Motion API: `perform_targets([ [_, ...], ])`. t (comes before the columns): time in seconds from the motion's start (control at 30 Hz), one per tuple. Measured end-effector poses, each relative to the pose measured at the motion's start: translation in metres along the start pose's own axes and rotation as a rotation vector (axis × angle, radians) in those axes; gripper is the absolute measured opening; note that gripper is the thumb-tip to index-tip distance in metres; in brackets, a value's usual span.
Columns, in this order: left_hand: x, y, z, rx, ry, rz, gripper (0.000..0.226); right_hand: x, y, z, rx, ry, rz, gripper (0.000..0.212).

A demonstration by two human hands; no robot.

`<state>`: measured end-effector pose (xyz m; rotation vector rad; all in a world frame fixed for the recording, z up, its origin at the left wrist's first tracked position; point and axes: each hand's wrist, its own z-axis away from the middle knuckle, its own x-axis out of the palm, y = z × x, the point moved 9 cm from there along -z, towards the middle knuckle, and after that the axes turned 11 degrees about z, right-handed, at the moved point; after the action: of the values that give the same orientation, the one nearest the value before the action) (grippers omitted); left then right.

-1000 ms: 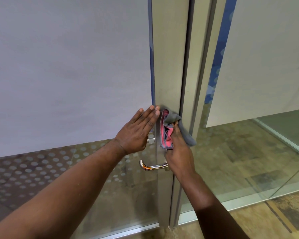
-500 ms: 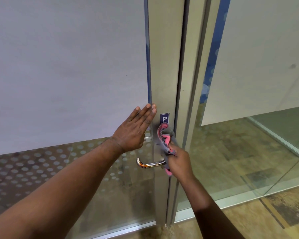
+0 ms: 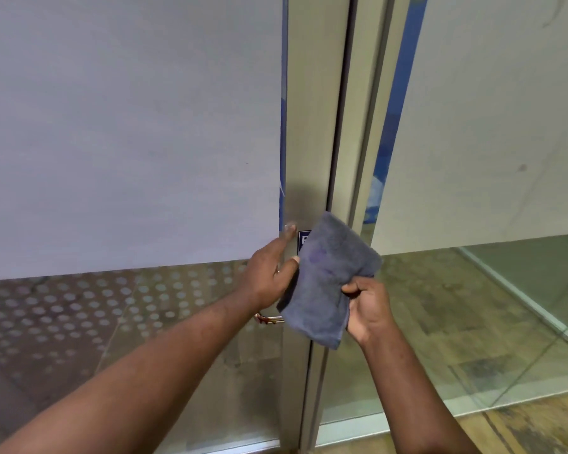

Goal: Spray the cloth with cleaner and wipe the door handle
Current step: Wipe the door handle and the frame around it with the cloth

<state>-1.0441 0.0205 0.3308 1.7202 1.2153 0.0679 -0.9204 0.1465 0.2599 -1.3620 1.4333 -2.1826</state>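
Frosted door panel (image 3: 128,126) at far left, nothing of ours on it. Left hand (image 3: 268,278) is up at the door frame (image 3: 312,126): index finger straight along the frame edge, thumb against the cloth's left edge, other fingers hidden behind the cloth. We can't tell if it's pinching.

Door handle (image 3: 270,319): only a short metal stub shows below the left wrist, the rest is covered. Nothing is touching it right now.

Cloth (image 3: 328,283) is grey and folded, held in the air in front of the frame, just above the handle and partly over a small blue sign (image 3: 302,240). There's a faint darker patch on it, maybe damp.

Right hand (image 3: 368,309) has its fingers curled, gripping the cloth's lower right edge.

No cleaner bottle in view, so we can't confirm the spray step. We read this as a cloth refold, with the wipe either between passes or ending. How clean the handle is, we can't say.
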Motion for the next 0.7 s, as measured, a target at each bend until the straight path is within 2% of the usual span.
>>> perform_targets([
  [0.13, 0.012, 0.010, 0.009, -0.132, 0.074, 0.301, 0.032, 0.005, -0.010, 0.007, 0.022, -0.054, -0.069, 0.025],
  [0.23, 0.030, 0.004, 0.015, -0.328, 0.031, 0.585, 0.028, 0.007, 0.001, 0.009, 0.146, -0.142, -0.115, 0.030],
  [0.3, 0.035, -0.003, 0.019, -0.405, 0.031, 0.623, 0.018, 0.005, 0.009, 0.008, 0.225, -0.185, -0.141, 0.036],
  [0.37, 0.030, -0.011, 0.027, -0.463, 0.125, 0.603, 0.030, -0.002, 0.014, 0.007, 0.260, -0.183, -0.065, 0.043],
  [0.47, 0.021, -0.016, 0.037, -0.471, 0.207, 0.504, 0.050, -0.042, -0.004, -0.002, 0.037, 0.104, 0.223, 0.059],
  [0.53, 0.024, -0.012, 0.042, -0.441, 0.164, 0.521, 0.071, -0.052, -0.015, 0.000, -0.065, 0.173, 0.320, 0.071],
  [0.57, 0.027, -0.012, 0.043, -0.444, 0.142, 0.525, 0.069, -0.052, -0.016, 0.001, -0.085, 0.157, 0.346, 0.066],
  [0.63, 0.031, -0.009, 0.046, -0.465, 0.046, 0.482, 0.056, -0.050, -0.015, 0.001, -0.067, 0.112, 0.383, 0.043],
  [0.7, 0.037, -0.007, 0.048, -0.499, -0.092, 0.470, 0.065, -0.048, -0.012, 0.003, -0.019, 0.037, 0.342, 0.032],
])
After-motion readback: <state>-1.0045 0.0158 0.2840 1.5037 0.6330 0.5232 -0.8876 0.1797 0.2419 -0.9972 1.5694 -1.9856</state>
